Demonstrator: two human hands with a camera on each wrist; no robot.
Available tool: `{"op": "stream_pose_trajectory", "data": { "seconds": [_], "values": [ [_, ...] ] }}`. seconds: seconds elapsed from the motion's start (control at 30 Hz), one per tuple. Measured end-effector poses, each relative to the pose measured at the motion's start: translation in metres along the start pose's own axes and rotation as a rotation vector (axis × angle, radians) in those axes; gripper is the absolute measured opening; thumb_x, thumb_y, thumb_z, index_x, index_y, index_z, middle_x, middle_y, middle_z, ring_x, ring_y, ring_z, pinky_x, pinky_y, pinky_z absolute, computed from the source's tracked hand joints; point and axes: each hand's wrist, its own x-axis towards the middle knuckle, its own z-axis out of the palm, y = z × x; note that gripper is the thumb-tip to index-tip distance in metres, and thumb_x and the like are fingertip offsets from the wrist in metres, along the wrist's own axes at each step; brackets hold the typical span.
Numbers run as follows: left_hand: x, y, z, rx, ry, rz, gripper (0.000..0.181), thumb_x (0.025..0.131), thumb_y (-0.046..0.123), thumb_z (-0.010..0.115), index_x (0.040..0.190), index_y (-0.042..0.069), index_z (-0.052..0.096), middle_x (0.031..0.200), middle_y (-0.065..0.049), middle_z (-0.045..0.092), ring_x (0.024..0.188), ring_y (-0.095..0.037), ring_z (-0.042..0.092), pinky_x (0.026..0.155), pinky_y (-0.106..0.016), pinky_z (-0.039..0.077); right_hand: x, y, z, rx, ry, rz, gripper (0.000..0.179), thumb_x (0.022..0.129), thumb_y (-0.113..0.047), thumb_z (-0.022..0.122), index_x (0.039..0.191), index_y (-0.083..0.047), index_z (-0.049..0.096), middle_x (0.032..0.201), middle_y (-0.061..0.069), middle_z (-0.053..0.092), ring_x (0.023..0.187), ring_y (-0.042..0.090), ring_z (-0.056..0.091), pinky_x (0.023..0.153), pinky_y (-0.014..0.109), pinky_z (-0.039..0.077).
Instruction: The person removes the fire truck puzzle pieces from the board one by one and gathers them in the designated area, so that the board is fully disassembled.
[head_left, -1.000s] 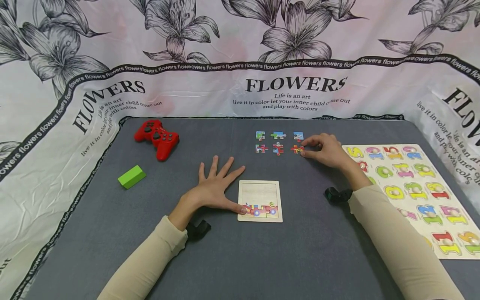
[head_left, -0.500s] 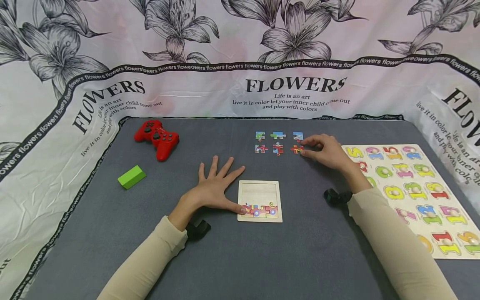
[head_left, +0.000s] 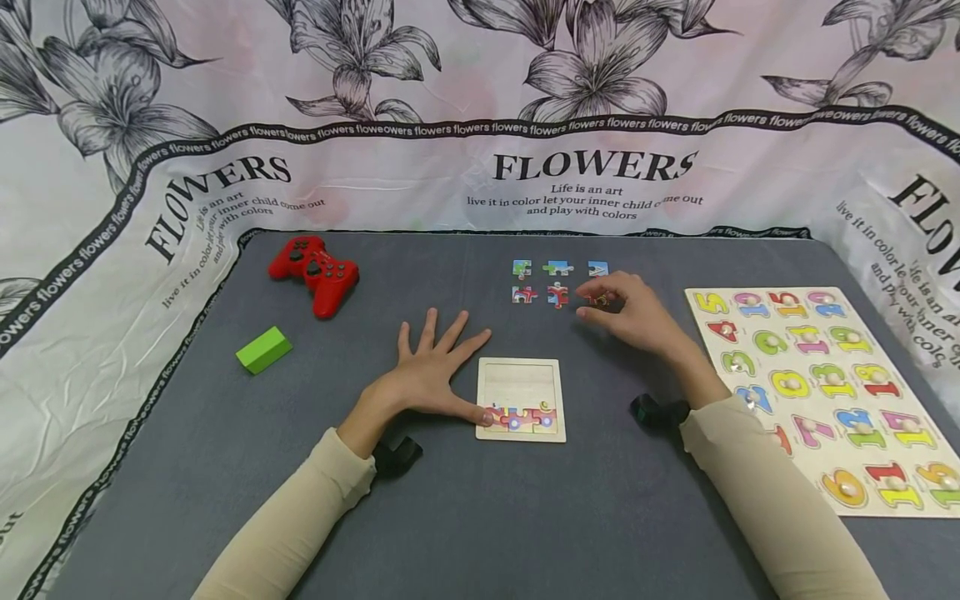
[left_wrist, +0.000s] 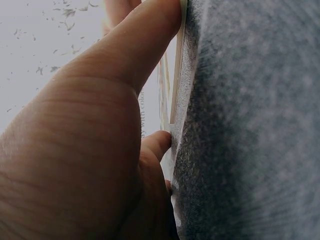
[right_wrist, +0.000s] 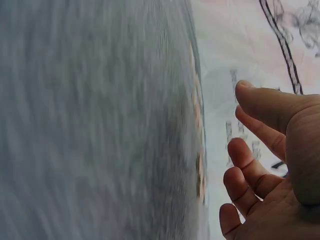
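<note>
My left hand (head_left: 427,379) lies with fingers spread on the grey cloth, its thumb on the lower left corner of a wooden puzzle tray (head_left: 517,385). Joined jigsaw pieces (head_left: 516,419) with a red vehicle picture fill the tray's bottom row. In the left wrist view the thumb (left_wrist: 145,35) reaches the tray's edge (left_wrist: 176,85). My right hand (head_left: 633,315) hovers by the loose pieces, thumb and fingers apart, holding nothing. A red jigsaw piece (head_left: 600,298) shows partly between them. Beside it lie a red piece (head_left: 557,295) and a blue piece (head_left: 597,268).
More loose pieces sit to the left, among them a green-blue one (head_left: 521,268). A number puzzle board (head_left: 738,319) lies right, partly under the right sleeve. At left are a red game controller (head_left: 318,273) and a green block (head_left: 264,350). A flowered cloth (head_left: 405,183) hangs behind.
My right hand has shifted left from the right edge of the red piece to over it, with thumb and fingers farther apart. The left hand and tray have stayed put.
</note>
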Motion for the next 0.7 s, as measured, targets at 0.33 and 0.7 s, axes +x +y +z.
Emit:
{"op": "stream_pose_trajectory", "data": {
  "seconds": [0.33,0.7],
  "values": [
    [-0.001,0.002,-0.002,0.000,-0.009,-0.004,0.119,0.070,0.075,0.076,0.164,0.038,0.014,0.174,0.000,-0.009,0.155,-0.041,-0.025,0.114,-0.074,-0.019,-0.007,-0.038,0.018,0.028,-0.114,-0.121,0.031,0.087,-0.013,0.081,0.117,-0.007,0.075,0.113,0.011,0.070,0.104,0.029,0.052,0.093,0.046,0.034],
    [-0.001,0.001,-0.002,0.020,-0.018,-0.016,0.118,0.071,0.078,0.074,0.164,0.039,0.012,0.174,0.001,-0.010,0.155,-0.041,-0.025,0.115,-0.074,-0.017,-0.017,-0.070,0.042,-0.013,-0.341,-0.242,0.037,0.085,-0.022,0.084,0.121,-0.016,0.075,0.110,0.005,0.066,0.100,0.023,0.050,0.086,0.041,0.030]
  ]
}}
